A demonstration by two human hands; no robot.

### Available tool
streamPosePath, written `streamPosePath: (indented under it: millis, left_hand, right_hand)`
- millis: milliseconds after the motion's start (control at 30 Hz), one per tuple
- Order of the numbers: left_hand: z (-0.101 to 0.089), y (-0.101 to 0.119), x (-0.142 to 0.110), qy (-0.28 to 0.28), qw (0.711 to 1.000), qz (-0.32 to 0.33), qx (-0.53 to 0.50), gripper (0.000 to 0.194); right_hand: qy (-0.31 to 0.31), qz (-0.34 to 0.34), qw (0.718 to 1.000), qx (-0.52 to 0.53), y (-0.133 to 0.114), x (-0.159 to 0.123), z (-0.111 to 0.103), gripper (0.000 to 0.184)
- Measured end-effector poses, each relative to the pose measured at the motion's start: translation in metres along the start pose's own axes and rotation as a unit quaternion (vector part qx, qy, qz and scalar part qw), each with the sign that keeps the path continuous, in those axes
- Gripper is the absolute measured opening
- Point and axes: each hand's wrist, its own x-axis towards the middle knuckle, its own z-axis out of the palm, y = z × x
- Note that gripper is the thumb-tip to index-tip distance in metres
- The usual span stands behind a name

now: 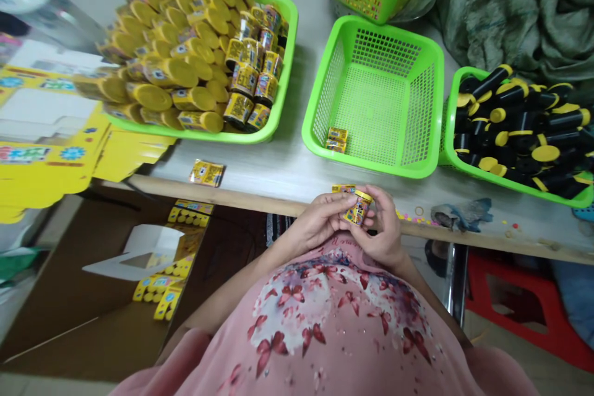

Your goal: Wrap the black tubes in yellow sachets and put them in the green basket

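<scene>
Just over the table's front edge, my left hand point(320, 219) and my right hand point(385, 229) are both closed around a small jar point(357, 209). It has a yellow lid and a printed, colourful sleeve, and it stands nearly upright between my fingers. Directly behind the hands, a yellow printed label sleeve point(342, 188) lies at the table edge, partly covered by them. Farther left on the tabletop is a flat yellow printed sleeve point(206, 173). A green basket point(371, 164) in front of me has a few small printed sleeves point(336, 139) in its near left corner.
At left, a green basket point(288, 62) is heaped with yellow-lidded jars. Black tubes with yellow caps point(524, 136) fill the right basket. A cardboard box point(69, 297) below holds yellow packs. Yellow printed card point(69, 154) lies at far left; a red stool point(524, 309) stands lower right.
</scene>
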Motion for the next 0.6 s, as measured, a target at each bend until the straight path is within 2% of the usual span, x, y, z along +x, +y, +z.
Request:
streamPosePath:
  millis: [100, 233, 400, 467, 600]
  left_hand:
    - [0.002, 0.003, -0.002, 0.025, 1.000, 0.002, 0.011, 0.030]
    - [0.006, 0.003, -0.003, 0.076, 0.997, 0.026, 0.015, 0.026]
    - [0.009, 0.001, -0.002, 0.135, 0.987, 0.076, 0.051, 0.027]
    - [0.010, 0.002, -0.002, 0.135, 0.985, 0.088, 0.060, 0.027]
    - [0.007, 0.003, -0.003, 0.096, 0.993, 0.060, 0.040, 0.027]
  right_hand:
    - [-0.013, 0.008, 1.000, 0.003, 0.000, -0.002, -0.004, 0.073]
    - [-0.031, -0.022, 0.999, -0.039, -0.006, 0.004, -0.011, 0.074]
    - [-0.015, -0.058, 0.995, -0.074, -0.008, 0.006, -0.011, 0.065]
    - [-0.012, -0.042, 0.997, -0.064, -0.006, 0.004, -0.007, 0.064]
    - [0.017, 0.024, 1.000, -0.004, 0.001, -0.001, 0.004, 0.067]
